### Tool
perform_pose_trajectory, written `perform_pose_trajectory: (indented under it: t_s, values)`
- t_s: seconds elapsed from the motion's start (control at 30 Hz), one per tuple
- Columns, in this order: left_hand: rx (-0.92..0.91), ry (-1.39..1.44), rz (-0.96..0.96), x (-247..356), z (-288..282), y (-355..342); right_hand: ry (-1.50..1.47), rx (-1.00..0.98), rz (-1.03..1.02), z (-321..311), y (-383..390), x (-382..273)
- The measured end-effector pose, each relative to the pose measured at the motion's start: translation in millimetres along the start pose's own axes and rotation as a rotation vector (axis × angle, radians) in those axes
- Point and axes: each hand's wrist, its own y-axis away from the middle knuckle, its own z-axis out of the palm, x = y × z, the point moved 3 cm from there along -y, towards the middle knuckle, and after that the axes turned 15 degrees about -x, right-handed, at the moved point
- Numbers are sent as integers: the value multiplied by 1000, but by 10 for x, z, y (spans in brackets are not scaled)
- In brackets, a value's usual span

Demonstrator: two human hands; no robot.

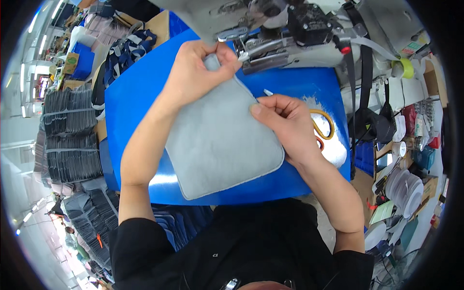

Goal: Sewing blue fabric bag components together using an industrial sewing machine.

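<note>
A light grey, roughly rectangular fabric piece with rounded corners and a stitched or bound edge hangs between both my hands above the blue table. At its far corner, just before the sewing machine, my left hand pinches the cloth between thumb and fingers. My right hand grips the right edge, thumb on top and fingers curled beneath. Beside the right hand lie scissors with yellow-orange handles, their blades hidden by the hand. A small pale tip shows just beyond its fingers; I cannot tell what it belongs to.
The blue tabletop surrounds the cloth, and the machine's head overhangs its far side. Tall stacks of dark fabric pieces stand at left. Dark blue straps lie far left. On the right are white spools and a black hanging strap.
</note>
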Motion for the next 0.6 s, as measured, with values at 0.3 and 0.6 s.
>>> perform_pose_trajectory:
  t_s: [0.3,0.6]
  values:
    - [-313,113,53,-141,-372,-83,-37,12,34,131,-104,-121]
    - [-252,120,-7,-117,-455,-344,-205,30,-1,146,-304,-219]
